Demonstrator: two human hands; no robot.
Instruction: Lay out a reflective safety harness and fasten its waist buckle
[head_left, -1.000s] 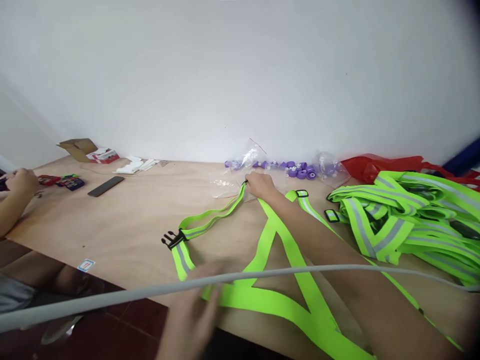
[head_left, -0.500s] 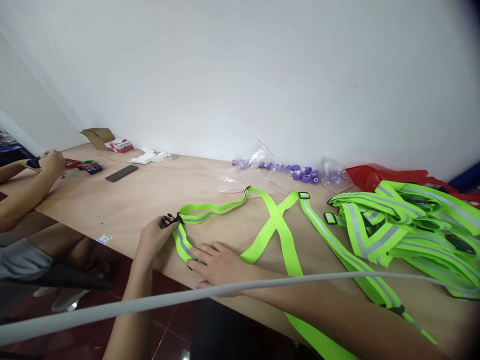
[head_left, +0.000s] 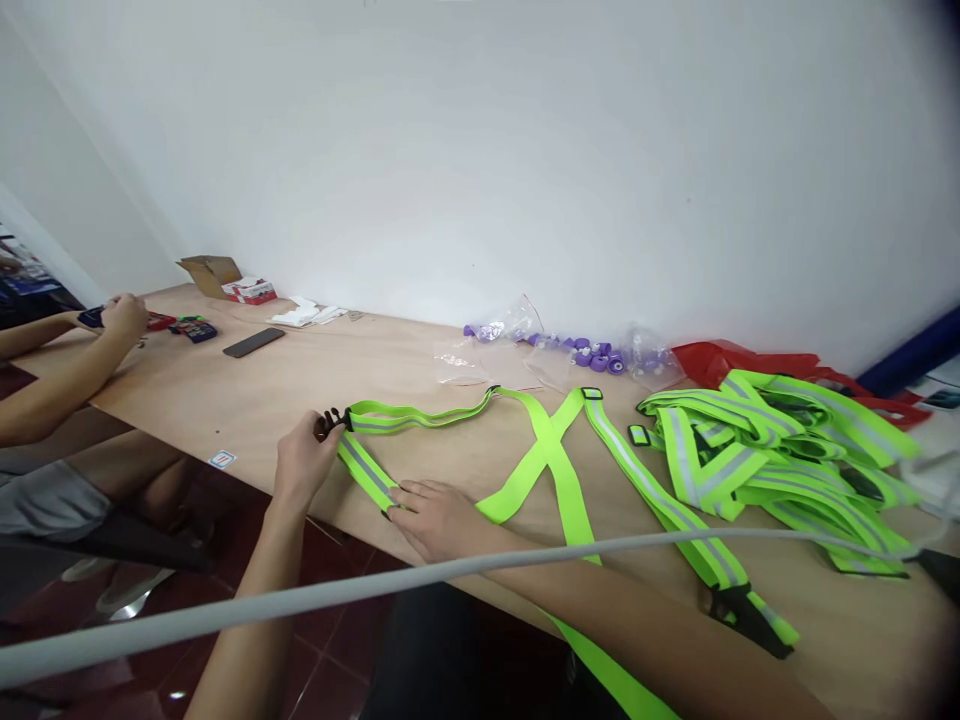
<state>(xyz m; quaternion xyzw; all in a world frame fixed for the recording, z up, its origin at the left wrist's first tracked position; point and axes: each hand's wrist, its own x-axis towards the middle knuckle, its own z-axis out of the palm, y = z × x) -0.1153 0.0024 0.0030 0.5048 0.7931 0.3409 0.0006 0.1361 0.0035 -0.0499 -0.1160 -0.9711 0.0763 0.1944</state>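
A neon green harness of crossed straps (head_left: 550,440) with grey reflective stripes lies across the table. My left hand (head_left: 306,462) is closed on a black buckle (head_left: 330,424) at the harness's left end, near the table's front edge. My right hand (head_left: 439,518) rests on the lower strap just right of it, its fingers closed over the strap near a black slider. A larger black buckle (head_left: 750,615) hangs on the strap end at the lower right. One green strap drops over the front edge below my right forearm.
More green straps (head_left: 780,440) are heaped at the right, before a red bag (head_left: 742,362). Purple pieces (head_left: 596,355) and clear bags line the wall. A phone (head_left: 253,342) and a carton (head_left: 210,272) lie left, near another person's hands. A grey cable crosses the view.
My left hand has pulled the buckle slightly left and up, and the lower strap runs straighter. My right hand's fingers have drawn together on the strap. The camera has shifted slightly.
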